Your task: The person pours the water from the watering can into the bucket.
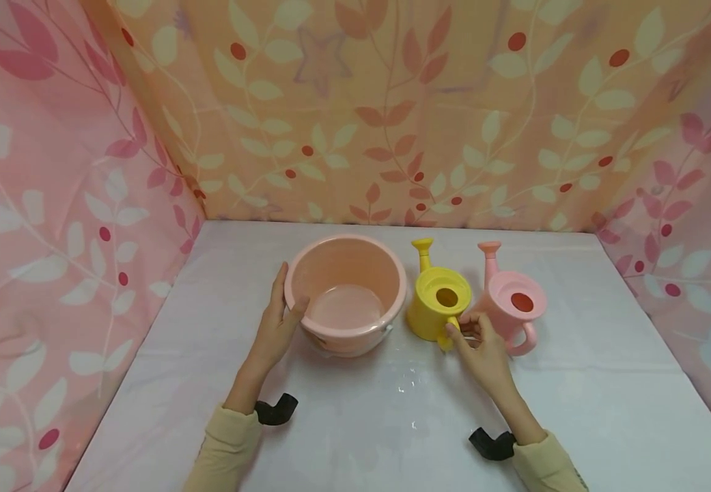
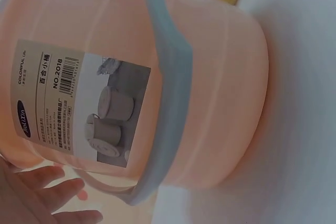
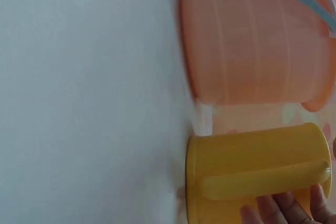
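— On the white tabletop (image 1: 386,430), largest first?
— Peach bucket (image 1: 345,301), upright, nothing visible inside. At right, yellow watering can (image 1: 427,318), then pink watering can (image 1: 505,288), spouts (image 1: 424,254) to the back, likely for easy reach; contents unclear.
— Held how?
— Left hand (image 1: 272,335) wide, against bucket rim (image 1: 345,331), perhaps for steadying. Right hand (image 1: 485,352) narrow: yellow handle (image 3: 265,180) between thumb (image 1: 458,337) and fingers (image 3: 273,211), probably for control.

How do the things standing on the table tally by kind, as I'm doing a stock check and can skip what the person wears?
Bucket: 1
Watering cans: 2 (yellow can, pink can)
Total: 3
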`<state>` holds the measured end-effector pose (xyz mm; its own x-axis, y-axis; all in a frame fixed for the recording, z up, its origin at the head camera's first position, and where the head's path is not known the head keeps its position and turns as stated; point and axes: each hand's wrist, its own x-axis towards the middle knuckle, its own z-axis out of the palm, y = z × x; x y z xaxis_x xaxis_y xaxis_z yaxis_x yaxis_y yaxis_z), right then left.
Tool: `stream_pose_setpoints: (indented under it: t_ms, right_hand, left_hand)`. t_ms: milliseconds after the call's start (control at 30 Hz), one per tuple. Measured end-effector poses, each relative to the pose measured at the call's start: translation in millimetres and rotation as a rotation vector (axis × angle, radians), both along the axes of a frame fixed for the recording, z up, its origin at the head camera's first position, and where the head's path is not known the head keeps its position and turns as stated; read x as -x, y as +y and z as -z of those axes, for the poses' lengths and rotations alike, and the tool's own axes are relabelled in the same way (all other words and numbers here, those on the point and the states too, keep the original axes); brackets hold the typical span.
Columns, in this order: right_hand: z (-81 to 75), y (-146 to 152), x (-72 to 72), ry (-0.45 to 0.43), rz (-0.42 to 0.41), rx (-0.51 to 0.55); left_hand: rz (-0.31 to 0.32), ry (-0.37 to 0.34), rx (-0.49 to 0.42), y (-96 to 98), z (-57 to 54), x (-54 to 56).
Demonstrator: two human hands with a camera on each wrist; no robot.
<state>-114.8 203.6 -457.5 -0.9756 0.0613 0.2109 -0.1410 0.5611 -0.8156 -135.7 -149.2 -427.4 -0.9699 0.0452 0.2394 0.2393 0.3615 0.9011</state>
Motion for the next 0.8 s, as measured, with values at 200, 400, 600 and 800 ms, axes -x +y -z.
stream_pose_setpoints:
  t_ms: [200, 400, 600, 800]
  right_hand:
    - [12.2, -3.8, 2.6, -0.016, -0.033, 0.106]
    - [1.7, -21.9, -5.7, 0.047, -0.063, 0.269]
    - [-3.7, -39.5, -11.6, 0.035, -0.01, 0.261]
    - [-0.3, -46.1, -12.3, 0.061, 0.04, 0.342]
  left_hand:
    - [0.017, -0.052, -0.009, 0.9, -7.1, -3.4]
    - [0.046, -0.084, -0.024, 6.7, -31.9, -14.8]
    - [0.057, -0.091, -0.05, 6.3, -34.8, -16.6]
    - [0.066, -0.102, -0.048, 6.3, -32.8, -13.3]
